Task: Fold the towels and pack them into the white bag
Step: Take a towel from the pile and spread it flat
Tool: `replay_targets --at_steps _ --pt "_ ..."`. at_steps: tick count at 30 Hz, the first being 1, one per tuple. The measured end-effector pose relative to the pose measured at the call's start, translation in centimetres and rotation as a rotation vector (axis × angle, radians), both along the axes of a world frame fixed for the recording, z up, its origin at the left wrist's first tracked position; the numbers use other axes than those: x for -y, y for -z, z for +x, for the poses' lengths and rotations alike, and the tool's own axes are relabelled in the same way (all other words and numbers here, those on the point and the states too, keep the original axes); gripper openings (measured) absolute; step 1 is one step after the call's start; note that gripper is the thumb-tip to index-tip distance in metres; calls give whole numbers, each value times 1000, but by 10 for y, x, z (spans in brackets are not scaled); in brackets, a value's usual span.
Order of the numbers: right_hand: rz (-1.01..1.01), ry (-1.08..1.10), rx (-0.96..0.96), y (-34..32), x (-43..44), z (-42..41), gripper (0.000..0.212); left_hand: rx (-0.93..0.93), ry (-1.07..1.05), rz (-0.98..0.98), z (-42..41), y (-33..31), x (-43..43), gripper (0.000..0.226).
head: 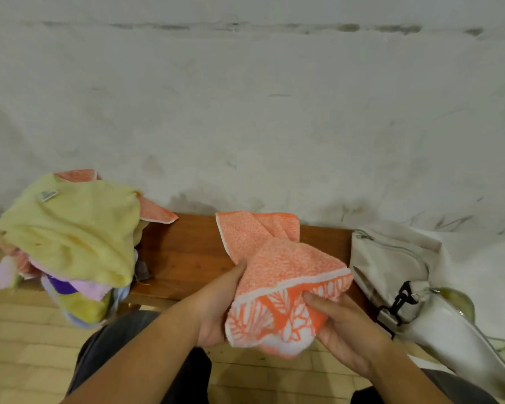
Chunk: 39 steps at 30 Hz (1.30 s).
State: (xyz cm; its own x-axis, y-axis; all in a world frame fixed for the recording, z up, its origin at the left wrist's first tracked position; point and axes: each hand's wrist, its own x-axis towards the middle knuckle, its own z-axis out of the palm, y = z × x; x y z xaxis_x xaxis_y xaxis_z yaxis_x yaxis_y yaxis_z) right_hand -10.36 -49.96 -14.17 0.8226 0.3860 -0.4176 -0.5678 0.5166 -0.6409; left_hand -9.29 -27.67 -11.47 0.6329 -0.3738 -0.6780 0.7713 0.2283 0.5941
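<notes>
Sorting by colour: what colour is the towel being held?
Towel: orange, white leaf border; head view.

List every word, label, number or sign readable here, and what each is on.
No text here can be read.
On the pale yellow terry towel, a small grey tag: too blurred to read.
On the orange leaf-patterned towel: pattern only, no lettering.
On the white fabric bag: no lettering visible.

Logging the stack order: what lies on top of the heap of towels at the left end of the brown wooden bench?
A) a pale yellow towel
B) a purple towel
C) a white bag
A: the pale yellow towel drapes over the rest, purple and pink cloths showing beneath it.
</notes>
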Motion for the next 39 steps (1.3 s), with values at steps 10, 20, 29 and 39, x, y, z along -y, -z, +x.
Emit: replay_targets --at_steps 10,20,29,39 --pt "-173 45 36 2 -3 -18 57 196 -264 42 2 -12 -15 34" --pt "-256 126 -142 3 12 -17 42 557 -556 107 8 -16 -22 25" --pt "-553 -228 96 13 -3 -24 32 290 -554 415 11 -1 -41 23" --pt "-232 -194 -227 11 -5 -16 49 457 412 812 -5 23 -8 66"
